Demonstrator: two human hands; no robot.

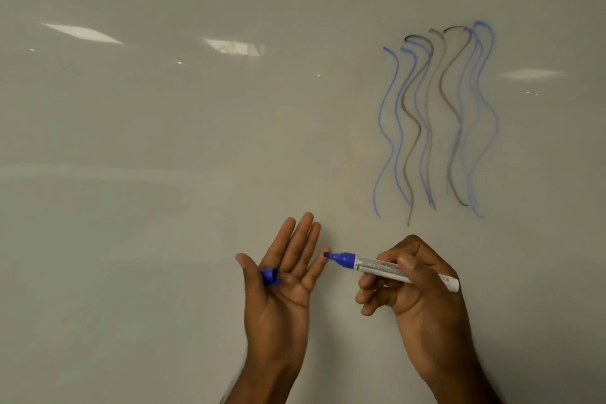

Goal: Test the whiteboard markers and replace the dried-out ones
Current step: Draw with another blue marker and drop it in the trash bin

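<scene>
My right hand (416,285) grips a blue whiteboard marker (377,266) around its white and silver barrel. The marker is uncapped and lies almost level, its blue tip pointing left and touching the little finger of my left hand (285,275). That hand is held palm up with the fingers straight, and the blue cap (269,276) rests in the palm against the base of the thumb. Both hands are in front of the whiteboard (164,174), low and right of centre.
Several wavy vertical test lines (433,121), blue and faded grey-black, mark the board at the upper right. Ceiling lights reflect in the glossy surface at the upper left and far right. The rest of the board is unmarked.
</scene>
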